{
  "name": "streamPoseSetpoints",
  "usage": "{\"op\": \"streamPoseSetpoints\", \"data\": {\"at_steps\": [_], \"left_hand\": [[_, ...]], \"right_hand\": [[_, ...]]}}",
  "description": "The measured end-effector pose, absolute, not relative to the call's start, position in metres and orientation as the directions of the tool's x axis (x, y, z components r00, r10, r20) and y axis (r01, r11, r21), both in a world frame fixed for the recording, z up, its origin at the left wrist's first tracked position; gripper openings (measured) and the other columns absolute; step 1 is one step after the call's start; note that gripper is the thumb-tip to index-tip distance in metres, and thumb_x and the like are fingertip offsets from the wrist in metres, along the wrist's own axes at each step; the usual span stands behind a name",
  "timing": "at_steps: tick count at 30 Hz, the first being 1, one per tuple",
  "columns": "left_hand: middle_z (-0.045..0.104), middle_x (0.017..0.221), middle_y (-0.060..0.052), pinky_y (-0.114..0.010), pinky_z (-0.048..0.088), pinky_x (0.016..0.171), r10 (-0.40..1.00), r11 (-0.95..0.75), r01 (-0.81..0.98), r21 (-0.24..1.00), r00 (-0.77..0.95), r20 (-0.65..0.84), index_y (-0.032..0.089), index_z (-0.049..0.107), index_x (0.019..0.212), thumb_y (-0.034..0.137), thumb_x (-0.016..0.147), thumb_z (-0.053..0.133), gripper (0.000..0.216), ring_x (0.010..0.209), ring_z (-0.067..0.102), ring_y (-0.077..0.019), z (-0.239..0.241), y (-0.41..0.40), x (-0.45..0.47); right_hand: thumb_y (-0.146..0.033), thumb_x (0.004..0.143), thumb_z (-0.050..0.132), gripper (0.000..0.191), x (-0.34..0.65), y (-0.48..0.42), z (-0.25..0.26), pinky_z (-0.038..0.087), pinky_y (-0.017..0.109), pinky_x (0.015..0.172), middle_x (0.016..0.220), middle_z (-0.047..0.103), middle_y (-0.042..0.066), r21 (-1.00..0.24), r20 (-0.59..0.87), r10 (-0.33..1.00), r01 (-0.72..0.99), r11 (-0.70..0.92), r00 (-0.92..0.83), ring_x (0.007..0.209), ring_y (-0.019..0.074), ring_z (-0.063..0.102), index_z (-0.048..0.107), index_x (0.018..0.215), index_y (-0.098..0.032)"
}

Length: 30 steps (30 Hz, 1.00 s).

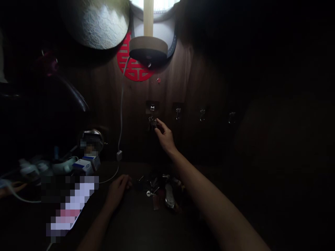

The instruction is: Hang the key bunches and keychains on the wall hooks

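Note:
On the dark wood panel, a small bunch of keys (151,122) hangs at the leftmost metal hook (152,108). My right hand (165,135) reaches up to it, thumb and fingers pinched on a dark key or fob at its side. Loosely bent, my left hand (119,188) rests on the dark tabletop with nothing visible in it. Just right of that hand lies a pile of keys (149,192) with a silver, oval-ended piece (170,196) among them. Dim light hides the details of the pile.
More hooks (178,113) run along the panel to the right. Overhead are a lit lamp (148,45) with a hanging cable (121,111), a red round paper-cut (138,72) and a pale textured hat (104,26). Boxes (83,166), bottles (28,169) and a glowing phone (74,205) occupy the left.

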<state>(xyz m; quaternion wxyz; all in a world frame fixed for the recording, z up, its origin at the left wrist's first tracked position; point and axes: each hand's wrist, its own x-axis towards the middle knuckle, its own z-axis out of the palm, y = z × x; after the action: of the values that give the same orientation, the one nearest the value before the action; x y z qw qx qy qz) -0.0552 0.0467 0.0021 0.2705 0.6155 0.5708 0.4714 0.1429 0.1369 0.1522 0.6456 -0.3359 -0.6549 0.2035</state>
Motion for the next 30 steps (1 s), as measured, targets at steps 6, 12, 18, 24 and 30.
{"op": "streamPoseSetpoints", "data": {"at_steps": [6,12,18,24,30], "left_hand": [[0.063,0.058,0.0,-0.028,0.045,0.061,0.962,-0.184,0.431,0.883,-0.107,0.252,0.019,0.063,0.072,0.056,0.078,0.037,0.046,0.06,0.06,-0.0176,-0.002,0.049,-0.057],[0.062,0.058,-0.001,-0.029,0.045,0.063,0.957,-0.191,0.434,0.88,-0.117,0.265,0.019,0.062,0.071,0.058,0.076,0.038,0.047,0.06,0.06,-0.018,-0.001,0.046,-0.057],[0.064,0.06,-0.001,-0.029,0.045,0.061,0.958,-0.188,0.438,0.879,-0.117,0.263,0.019,0.062,0.07,0.057,0.076,0.038,0.046,0.058,0.06,-0.0173,0.001,0.042,-0.054],[0.065,0.06,-0.001,-0.029,0.045,0.062,0.959,-0.191,0.479,0.857,-0.094,0.267,0.02,0.062,0.07,0.057,0.076,0.037,0.045,0.059,0.059,-0.0177,0.005,0.036,-0.051],[0.065,0.062,-0.001,-0.028,0.045,0.062,0.959,-0.193,0.521,0.832,-0.079,0.272,0.02,0.062,0.07,0.052,0.077,0.038,0.041,0.06,0.06,-0.0177,0.006,0.033,-0.049]], "right_hand": [[-0.019,0.077,0.053,0.043,0.154,0.123,0.122,0.042,0.033,0.095,0.112,0.064,0.002,-0.761,0.635,0.771,0.206,0.615,0.048,0.106,0.0159,0.058,0.056,0.119,-0.025],[-0.02,0.075,0.052,0.033,0.173,0.096,0.082,0.043,0.034,0.093,0.105,0.067,0.003,-0.802,0.557,0.831,0.256,0.539,-0.004,0.101,0.0171,0.061,0.064,0.107,-0.023],[-0.023,0.075,0.051,0.027,0.199,0.064,0.043,0.045,0.036,0.087,0.099,0.069,0.005,-0.824,0.474,0.88,0.344,0.45,-0.015,0.096,0.0197,0.062,0.067,0.096,-0.02],[-0.024,0.076,0.05,0.024,0.225,0.031,0.018,0.046,0.034,0.085,0.097,0.068,0.004,-0.822,0.416,0.909,0.425,0.379,-0.008,0.095,0.0201,0.062,0.067,0.092,-0.022],[-0.027,0.08,0.046,0.025,0.243,0.006,0.017,0.044,0.034,0.085,0.096,0.067,0.005,-0.767,0.418,0.907,0.517,0.381,-0.048,0.094,0.0199,0.06,0.067,0.093,-0.023]]}}
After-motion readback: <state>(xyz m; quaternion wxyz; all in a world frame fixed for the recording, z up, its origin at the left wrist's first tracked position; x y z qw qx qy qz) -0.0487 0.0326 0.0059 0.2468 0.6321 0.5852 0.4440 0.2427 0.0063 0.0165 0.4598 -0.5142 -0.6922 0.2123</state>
